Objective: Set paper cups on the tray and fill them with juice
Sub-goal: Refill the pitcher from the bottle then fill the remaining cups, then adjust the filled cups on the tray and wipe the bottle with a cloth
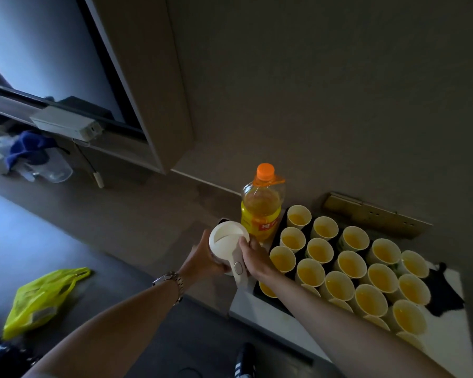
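Several white paper cups (pixel 350 264) holding orange juice stand in rows on a dark tray (pixel 260 290) at the right. A capped orange juice bottle (pixel 261 205) stands just behind the tray's left corner. Both hands hold a white kettle (pixel 227 242) left of the tray. My left hand (pixel 202 257), with a metal watch on its wrist, grips the kettle's body from the left. My right hand (pixel 253 255) grips the kettle's handle, and its forearm crosses over the tray's front cups.
A yellow plastic bag (pixel 38 301) lies on the dark counter at the lower left. A window ledge at the far left carries a white box (pixel 66 122), a blue cloth and clear containers. A wooden panel (pixel 374 214) leans on the wall behind the cups.
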